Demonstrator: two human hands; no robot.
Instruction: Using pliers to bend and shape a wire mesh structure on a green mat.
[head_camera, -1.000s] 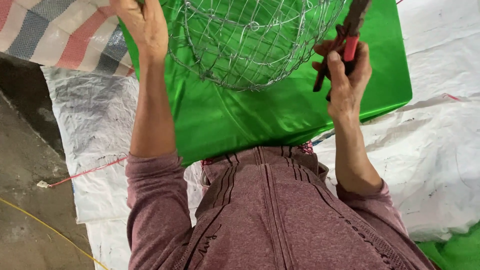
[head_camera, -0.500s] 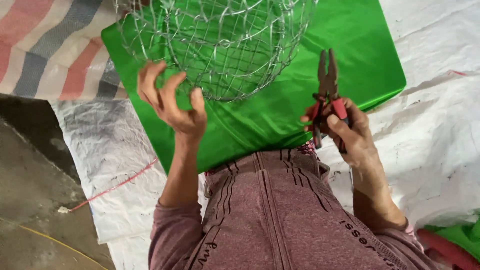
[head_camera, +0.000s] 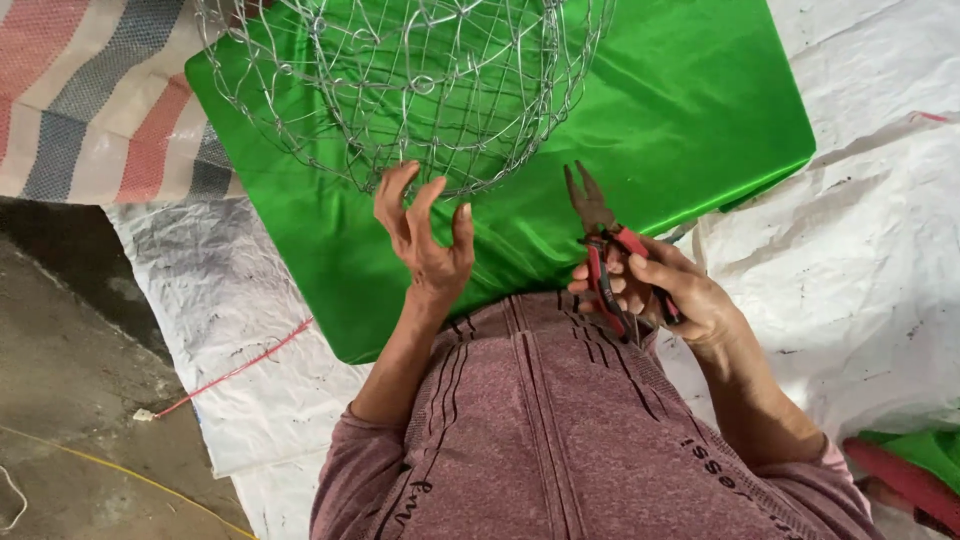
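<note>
Left hand: the left hand (head_camera: 425, 245) is raised with fingers spread and curled, released and grasping nothing; its fingertips (head_camera: 408, 170) sit at the lower edge of the wire frame, though whether they touch the wire cannot be told
Right hand: the right hand (head_camera: 665, 290) is clenched around the red handles of the pliers, near the person's chest
Pliers: the pliers (head_camera: 600, 235) stand up out of the right hand, their dark metal nose pointing away from the body; the tip is just short of the wire frame's lower rim and apart from it
Wire frame: the wire frame (head_camera: 420, 80) is a rounded cage of thin silver wire, beyond both hands and nearer the left one; its top runs out of view
Green cloth: the green cloth (head_camera: 700, 110) is shiny, lies spread under the wire frame and reaches back to just below both hands
White sheeting: the white sheeting (head_camera: 860, 250) is crinkled and lies outward of the right hand, under the green cloth's edge
Striped tarp: the striped tarp (head_camera: 90, 110), in red, grey and white, is well out past the left hand
Red cord: the red cord (head_camera: 235, 370) lies on the sheeting, outward of the left forearm
Sleeves: the maroon top (head_camera: 560, 440) covers both arms up to mid-forearm
</note>
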